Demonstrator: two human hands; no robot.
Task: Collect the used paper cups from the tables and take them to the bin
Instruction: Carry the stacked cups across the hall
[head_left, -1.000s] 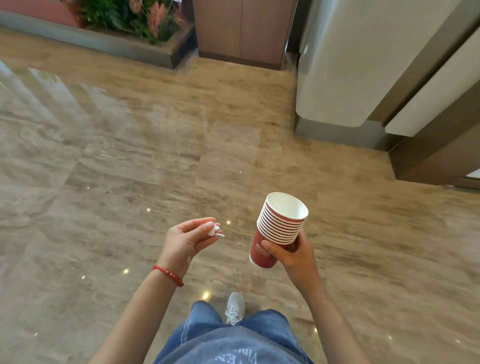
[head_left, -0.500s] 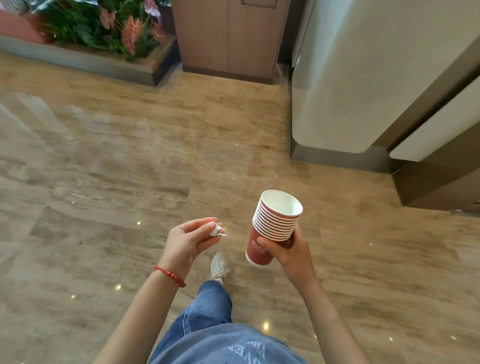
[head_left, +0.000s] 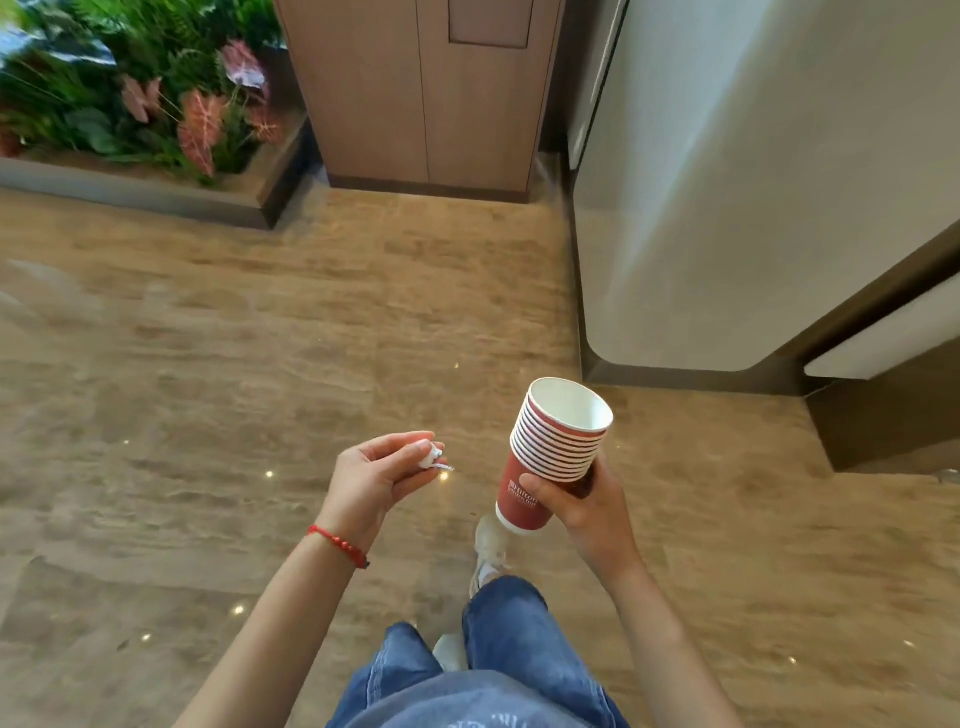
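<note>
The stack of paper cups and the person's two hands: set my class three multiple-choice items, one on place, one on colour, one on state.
1. Where is the stack of paper cups?
A. On the floor
B. In the right hand
C. In the planter

2. What colour is the outside of the cups?
A. Red
B. Blue
C. Green

3. What is the left hand doing?
A. Hanging idle
B. Pressing on the cabinet
C. Pinching a small white scrap

Key: 1 B, the right hand grips the lowest cup above the floor. 2 A, the walls are red, the insides white. 3 C, the left hand holds the small white scrap at its fingertips.
</note>
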